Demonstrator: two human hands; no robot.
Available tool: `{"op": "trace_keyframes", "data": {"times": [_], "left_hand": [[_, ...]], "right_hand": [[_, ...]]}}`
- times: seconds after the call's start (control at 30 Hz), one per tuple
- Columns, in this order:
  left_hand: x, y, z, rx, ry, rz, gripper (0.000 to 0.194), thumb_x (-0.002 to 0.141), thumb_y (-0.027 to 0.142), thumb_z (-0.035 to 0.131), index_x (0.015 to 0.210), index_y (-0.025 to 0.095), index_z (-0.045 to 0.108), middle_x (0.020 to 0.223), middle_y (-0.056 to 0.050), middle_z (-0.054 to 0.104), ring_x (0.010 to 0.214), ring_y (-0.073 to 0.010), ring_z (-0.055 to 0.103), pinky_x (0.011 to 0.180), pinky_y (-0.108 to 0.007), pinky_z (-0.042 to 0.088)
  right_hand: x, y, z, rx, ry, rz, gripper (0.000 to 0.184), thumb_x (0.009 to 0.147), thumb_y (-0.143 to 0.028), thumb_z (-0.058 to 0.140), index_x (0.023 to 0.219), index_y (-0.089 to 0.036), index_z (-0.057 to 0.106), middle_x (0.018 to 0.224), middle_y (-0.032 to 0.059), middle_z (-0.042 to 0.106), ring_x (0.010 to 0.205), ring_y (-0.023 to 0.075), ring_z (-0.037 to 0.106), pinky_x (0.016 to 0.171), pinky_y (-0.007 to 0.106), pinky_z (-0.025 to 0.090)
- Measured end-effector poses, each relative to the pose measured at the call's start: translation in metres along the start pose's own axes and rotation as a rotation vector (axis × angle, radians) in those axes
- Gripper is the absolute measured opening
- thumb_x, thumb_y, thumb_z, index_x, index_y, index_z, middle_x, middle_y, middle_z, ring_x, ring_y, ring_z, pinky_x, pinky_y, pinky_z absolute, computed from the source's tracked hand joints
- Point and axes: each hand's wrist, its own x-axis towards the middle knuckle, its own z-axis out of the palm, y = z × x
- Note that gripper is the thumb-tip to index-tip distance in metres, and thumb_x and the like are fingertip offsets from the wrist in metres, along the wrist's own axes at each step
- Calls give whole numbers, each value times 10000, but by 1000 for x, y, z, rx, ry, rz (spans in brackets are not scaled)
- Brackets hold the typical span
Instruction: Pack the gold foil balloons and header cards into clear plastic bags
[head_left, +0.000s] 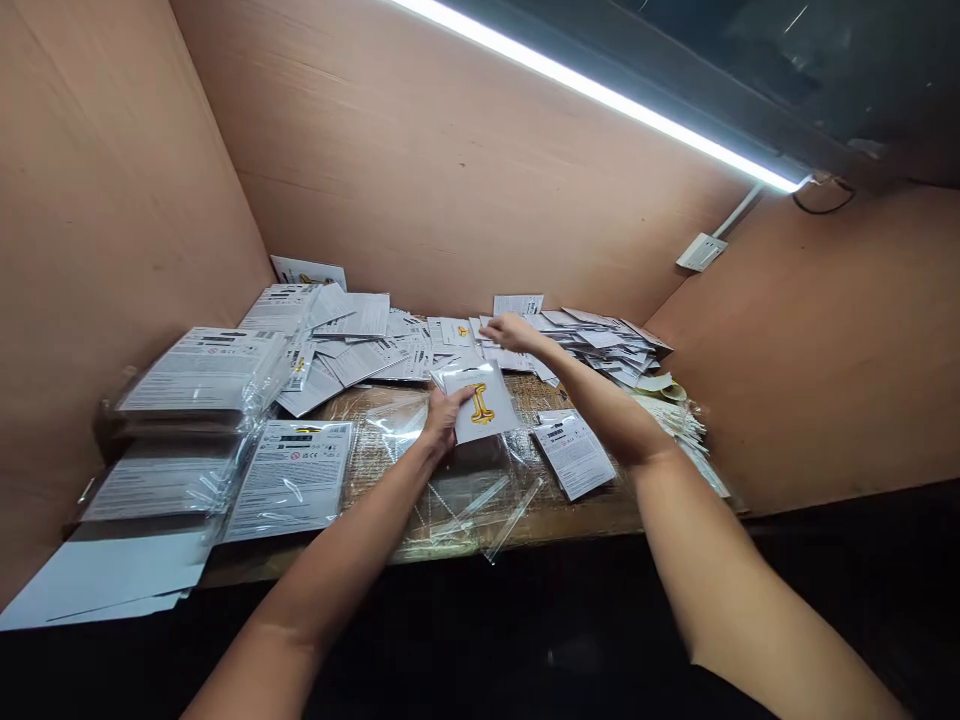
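My left hand (444, 417) is closed on a white card (482, 401) that shows a gold figure, held just above the wooden table (555, 512). My right hand (509, 331) reaches further back and rests on the heap of white cards (390, 345) along the wall, its fingers bent down on one card. Loose clear plastic sleeves (465, 495) lie on the table under my left hand. A printed card (574, 455) lies flat beside my right forearm.
Bagged stacks of printed cards (206, 375) fill the left side, with another pack (292, 478) beside them. White sheets (105, 580) overhang the front left edge. More cards (611, 345) pile at the back right. Plywood walls enclose the bench; a light strip (600, 95) runs overhead.
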Motion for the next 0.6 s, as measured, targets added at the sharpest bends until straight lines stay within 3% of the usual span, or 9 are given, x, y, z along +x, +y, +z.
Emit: {"op": "trace_keyframes", "data": {"times": [0.07, 0.13, 0.23, 0.33, 0.4, 0.47, 0.53, 0.6], "left_hand": [[7, 4, -2, -57, 183, 5, 438, 676, 114, 804, 1089, 160, 667, 884, -57, 795, 768, -249, 790, 813, -450, 685], [14, 10, -5, -113, 294, 24, 430, 686, 108, 775, 1096, 159, 656, 895, -49, 792, 770, -234, 789, 819, -427, 685], [17, 14, -7, -138, 334, 65, 420, 688, 107, 769, 1089, 174, 661, 938, -44, 801, 772, -228, 785, 813, -423, 685], [18, 12, -8, -122, 324, 98, 396, 685, 116, 755, 1066, 186, 677, 937, -35, 801, 756, -221, 773, 793, -428, 684], [19, 9, -10, -110, 315, 121, 378, 680, 136, 757, 1047, 186, 677, 925, -33, 795, 746, -214, 765, 777, -418, 680], [20, 6, -11, -87, 306, 161, 367, 675, 163, 769, 1027, 190, 668, 923, -27, 789, 742, -203, 757, 764, -399, 676], [22, 3, -11, -50, 284, 214, 369, 668, 192, 788, 1014, 193, 659, 934, -23, 784, 747, -194, 755, 760, -380, 672], [21, 3, -9, -3, 253, 285, 377, 664, 210, 803, 1010, 193, 654, 962, -32, 784, 784, -194, 763, 782, -365, 670]], "right_hand": [[18, 13, 9, -84, 80, 76, 404, 1090, -419, 551, 1182, -95, 773, 1199, 208, 794, 1090, 273, 712, 900, 302, 475], [33, 20, 16, -118, 73, 83, 424, 1013, -386, 677, 1264, -49, 736, 1309, 284, 743, 1229, 341, 667, 975, 349, 473], [46, 16, 28, -140, 32, 56, 311, 929, -262, 749, 1157, -51, 768, 1238, 301, 759, 1189, 352, 687, 968, 366, 484], [40, 9, 32, -137, 25, -6, 170, 942, -178, 667, 1057, -115, 776, 1179, 244, 783, 1128, 321, 711, 941, 361, 495], [20, 14, 27, -104, 135, -4, 210, 992, -185, 568, 1094, -135, 745, 1203, 223, 771, 1138, 317, 700, 963, 386, 503], [-14, 29, 22, 73, 393, 79, 222, 1011, -228, 519, 1114, -148, 698, 1170, 194, 759, 1089, 301, 699, 956, 405, 535], [-60, 50, 21, 438, 659, 219, 186, 968, -303, 577, 1084, -176, 648, 993, 112, 737, 914, 254, 699, 854, 390, 598], [-114, 67, 30, 862, 773, 333, 280, 868, -368, 690, 1084, -211, 604, 808, -4, 646, 724, 193, 654, 712, 349, 634]]}}
